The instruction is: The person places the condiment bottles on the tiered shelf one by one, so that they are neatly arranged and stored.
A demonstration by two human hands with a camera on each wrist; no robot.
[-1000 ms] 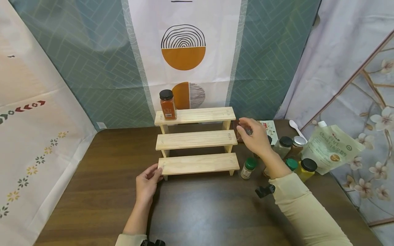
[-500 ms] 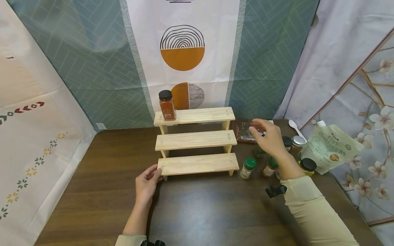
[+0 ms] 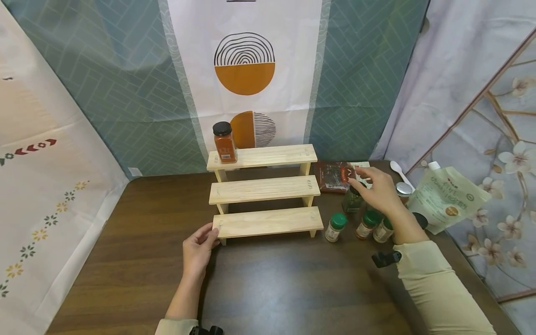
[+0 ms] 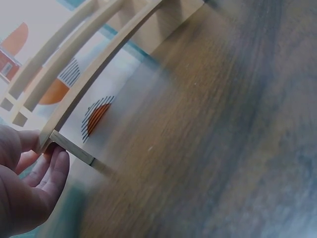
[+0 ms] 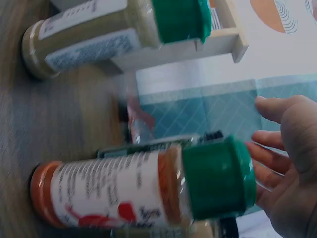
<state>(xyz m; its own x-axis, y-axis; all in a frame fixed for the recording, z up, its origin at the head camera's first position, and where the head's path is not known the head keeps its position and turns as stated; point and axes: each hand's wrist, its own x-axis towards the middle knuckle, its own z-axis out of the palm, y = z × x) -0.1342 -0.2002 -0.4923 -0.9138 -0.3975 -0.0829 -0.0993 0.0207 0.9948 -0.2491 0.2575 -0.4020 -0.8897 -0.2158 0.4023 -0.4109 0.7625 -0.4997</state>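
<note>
Clock = head view, centred on the wooden rack (image 3: 264, 190), three steps, upright on the table (image 3: 268, 284). I've got the left hand (image 3: 197, 249) at 8 o'clock, pinching the left end of the lowest step, thumb on the board, fingers curled underneath. Right hand (image 3: 378, 188) is at 3 o'clock, thumb and fingers apart, nothing gripped that I can see. Its fingertips are right by the lid of a dark-lidded jar (image 3: 352, 203) with green contents, also at 3; I can't tell if they touch. Red jar (image 3: 225, 149) with a black lid stands on the top step at 10–11. Nearest green-lidded bottle (image 3: 335, 228) is upright at 4, with two more green lids beyond it. Dark red packet (image 3: 328, 176) lies flat between 2 and 3. Farther out at 3: silver-lidded jar (image 3: 404, 188), partly hidden, pale green pouch (image 3: 448, 200), white spoon (image 3: 401, 173).
</note>
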